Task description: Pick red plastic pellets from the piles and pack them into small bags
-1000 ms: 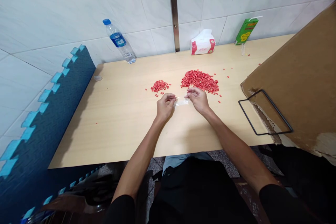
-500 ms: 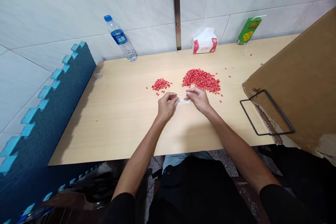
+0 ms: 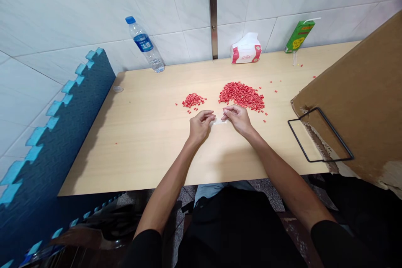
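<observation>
My left hand (image 3: 200,124) and my right hand (image 3: 238,118) rest close together on the wooden table (image 3: 144,142), both pinched on a small clear plastic bag (image 3: 219,122) stretched between them. Just beyond my right hand lies a large pile of small red pieces (image 3: 241,94). A smaller pile of red pieces (image 3: 192,100) lies beyond my left hand. A few stray red pieces are scattered around both piles.
A water bottle (image 3: 144,45), a tissue pack (image 3: 246,53) and a green drink carton (image 3: 297,36) stand along the tiled wall. A big cardboard box (image 3: 361,96) with a black wire handle (image 3: 320,136) fills the right. A blue foam mat (image 3: 63,125) leans at the left.
My hands have stayed pinched on the clear bag and drawn slightly closer together. The view has shifted a little.
</observation>
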A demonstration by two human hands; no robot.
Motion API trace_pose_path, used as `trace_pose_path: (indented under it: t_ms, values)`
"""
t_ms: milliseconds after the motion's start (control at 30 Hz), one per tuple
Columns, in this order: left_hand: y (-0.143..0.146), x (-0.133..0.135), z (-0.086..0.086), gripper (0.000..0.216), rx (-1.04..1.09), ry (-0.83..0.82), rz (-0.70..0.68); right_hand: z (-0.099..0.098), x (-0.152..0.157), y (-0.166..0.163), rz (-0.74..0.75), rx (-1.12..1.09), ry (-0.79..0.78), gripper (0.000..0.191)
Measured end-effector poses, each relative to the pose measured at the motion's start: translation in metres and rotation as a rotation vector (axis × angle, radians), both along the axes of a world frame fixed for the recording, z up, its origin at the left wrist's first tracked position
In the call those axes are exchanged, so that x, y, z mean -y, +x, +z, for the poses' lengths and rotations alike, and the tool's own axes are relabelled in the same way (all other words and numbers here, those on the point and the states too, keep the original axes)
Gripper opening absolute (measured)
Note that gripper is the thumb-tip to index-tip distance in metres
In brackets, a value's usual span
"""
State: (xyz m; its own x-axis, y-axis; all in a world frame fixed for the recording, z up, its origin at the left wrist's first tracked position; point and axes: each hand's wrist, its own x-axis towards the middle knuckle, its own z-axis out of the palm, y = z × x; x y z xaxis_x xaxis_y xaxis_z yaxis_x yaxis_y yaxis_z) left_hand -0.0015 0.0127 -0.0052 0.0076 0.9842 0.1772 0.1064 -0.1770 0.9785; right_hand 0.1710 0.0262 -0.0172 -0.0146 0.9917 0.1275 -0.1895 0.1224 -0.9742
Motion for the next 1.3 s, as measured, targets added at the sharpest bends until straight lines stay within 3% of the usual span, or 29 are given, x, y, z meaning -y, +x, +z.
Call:
trace_pose_path:
  t_ms: [267,700,1300]
  values:
    - [0.001,0.003,0.004,0.013,-0.060,0.035,0.019,0.000,0.001,-0.001,0.003,0.032,0.005,0.029]
    - [0.001,-0.003,-0.006,0.024,0.055,-0.009,-0.069,0.002,0.002,-0.002,0.012,0.010,-0.013,0.028]
    - [0.003,0.000,0.003,0.014,0.060,-0.034,-0.019,0.001,0.006,-0.005,-0.006,0.058,-0.001,0.027]
